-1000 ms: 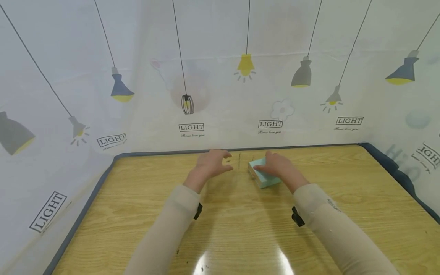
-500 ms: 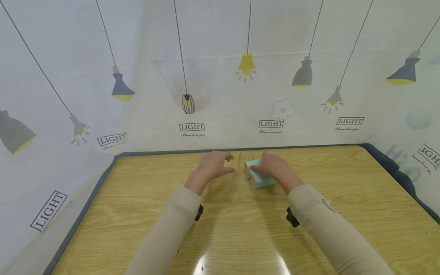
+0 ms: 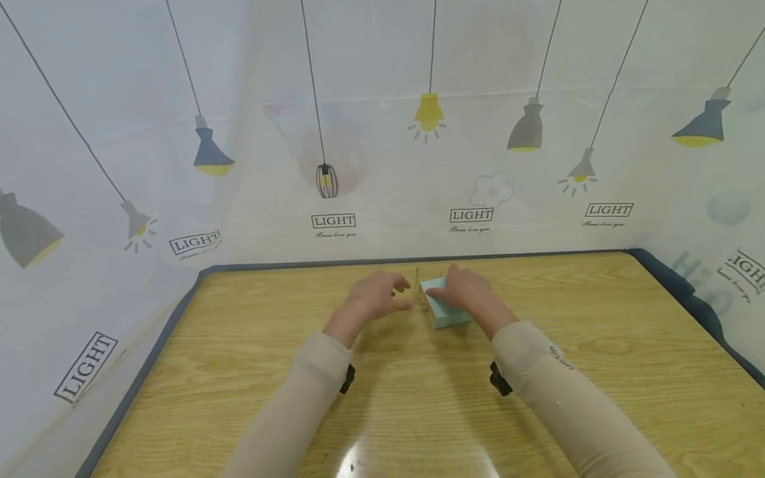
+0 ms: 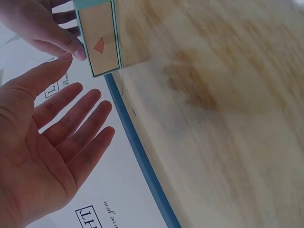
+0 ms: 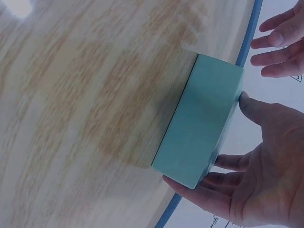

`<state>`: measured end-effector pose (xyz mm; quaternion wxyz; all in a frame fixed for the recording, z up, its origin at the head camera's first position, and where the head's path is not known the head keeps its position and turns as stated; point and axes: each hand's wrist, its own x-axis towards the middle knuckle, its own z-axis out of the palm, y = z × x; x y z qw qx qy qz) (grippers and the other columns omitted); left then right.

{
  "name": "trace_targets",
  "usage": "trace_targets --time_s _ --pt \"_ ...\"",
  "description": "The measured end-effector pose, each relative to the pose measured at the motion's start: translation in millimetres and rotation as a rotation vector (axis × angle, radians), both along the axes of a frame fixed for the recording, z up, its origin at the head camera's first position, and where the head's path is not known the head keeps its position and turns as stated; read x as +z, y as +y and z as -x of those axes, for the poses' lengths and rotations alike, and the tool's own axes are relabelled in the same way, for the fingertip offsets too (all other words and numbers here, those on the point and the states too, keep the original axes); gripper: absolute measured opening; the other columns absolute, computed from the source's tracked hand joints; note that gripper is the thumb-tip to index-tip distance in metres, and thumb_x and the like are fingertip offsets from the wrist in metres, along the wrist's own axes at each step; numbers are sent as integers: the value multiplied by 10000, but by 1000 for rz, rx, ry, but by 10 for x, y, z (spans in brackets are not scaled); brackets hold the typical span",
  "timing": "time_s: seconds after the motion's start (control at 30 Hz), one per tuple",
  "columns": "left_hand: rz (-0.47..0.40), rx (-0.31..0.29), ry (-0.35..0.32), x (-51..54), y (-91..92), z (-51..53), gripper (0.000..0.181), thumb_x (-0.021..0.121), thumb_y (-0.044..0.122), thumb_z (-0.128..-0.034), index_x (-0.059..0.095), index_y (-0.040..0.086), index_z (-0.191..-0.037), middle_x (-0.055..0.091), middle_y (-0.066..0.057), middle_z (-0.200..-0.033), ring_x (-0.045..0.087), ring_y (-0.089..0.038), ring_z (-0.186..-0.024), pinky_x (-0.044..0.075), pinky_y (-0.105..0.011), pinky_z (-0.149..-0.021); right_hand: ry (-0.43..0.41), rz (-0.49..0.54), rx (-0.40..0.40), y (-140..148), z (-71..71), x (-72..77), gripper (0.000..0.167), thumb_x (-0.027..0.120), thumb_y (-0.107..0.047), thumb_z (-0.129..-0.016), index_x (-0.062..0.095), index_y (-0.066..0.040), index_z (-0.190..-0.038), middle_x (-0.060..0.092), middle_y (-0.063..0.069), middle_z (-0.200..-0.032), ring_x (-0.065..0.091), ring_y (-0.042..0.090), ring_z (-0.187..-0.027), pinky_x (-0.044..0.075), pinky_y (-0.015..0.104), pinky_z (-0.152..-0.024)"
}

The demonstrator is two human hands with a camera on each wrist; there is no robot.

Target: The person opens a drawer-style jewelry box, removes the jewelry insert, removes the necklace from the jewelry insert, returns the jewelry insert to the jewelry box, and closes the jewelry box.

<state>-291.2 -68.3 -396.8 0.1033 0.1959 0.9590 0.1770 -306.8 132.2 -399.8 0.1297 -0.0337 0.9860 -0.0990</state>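
Observation:
A small teal box (image 3: 441, 313) lies at the far middle of the wooden table. My right hand (image 3: 467, 292) grips it from above, thumb at one end and fingers at the other, as the right wrist view of the box (image 5: 197, 118) makes plain. In the left wrist view, one side of the box (image 4: 98, 42) is light brown with a small reddish mark. My left hand (image 3: 375, 295) hovers just left of the box, apart from it, with its fingers spread and its palm (image 4: 35, 171) holding nothing. What is inside the box is hidden.
The wood-grain table (image 3: 269, 372) has a dark blue edge (image 3: 299, 265) along the back and sides. Close behind it hangs a white cloth (image 3: 382, 199) printed with lamps. Dark straps with small devices (image 3: 501, 380) sit at the wrists.
My right hand has slid the teal box leftward across the table. My left hand has shifted slightly right and nearer to me, so the gap between it and the box is smaller.

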Motion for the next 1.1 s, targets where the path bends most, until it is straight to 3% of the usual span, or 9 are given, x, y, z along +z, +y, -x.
trace_targets --time_s 0.33,0.8,0.97,1.1 --pt "-41 -15 -3 -90 42 -28 428 697 349 -925 623 171 -1307 685 -19 -1280 645 -212 -1168 527 -405 -989 25 -1 -17 -71 -3 -25 810 568 -597 -936 436 83 -1354 637 237 -1181 621 286 -930 565 445 -816" --pt "-46 -4 16 -137 23 -50 372 701 302 -931 645 161 -1271 704 -24 -1243 657 -203 -1146 536 -389 -972 -21 15 -6 -162 16 -37 735 572 -536 -963 451 75 -1353 635 227 -1187 590 256 -899 539 397 -772" --pt "-54 3 10 -145 -4 -55 362 706 312 -929 655 169 -1258 706 -18 -1243 656 -193 -1149 531 -386 -980 -9 27 7 -156 0 -41 711 578 -511 -967 446 60 -1370 582 256 -1281 608 313 -1029 548 453 -850" --pt "-57 11 13 -153 -22 -53 353 709 318 -926 661 179 -1247 711 -10 -1234 657 -187 -1143 532 -381 -971 49 45 62 -116 -7 -27 662 583 -442 -987 439 41 -1417 501 270 -1407 565 405 -1220 514 531 -993"
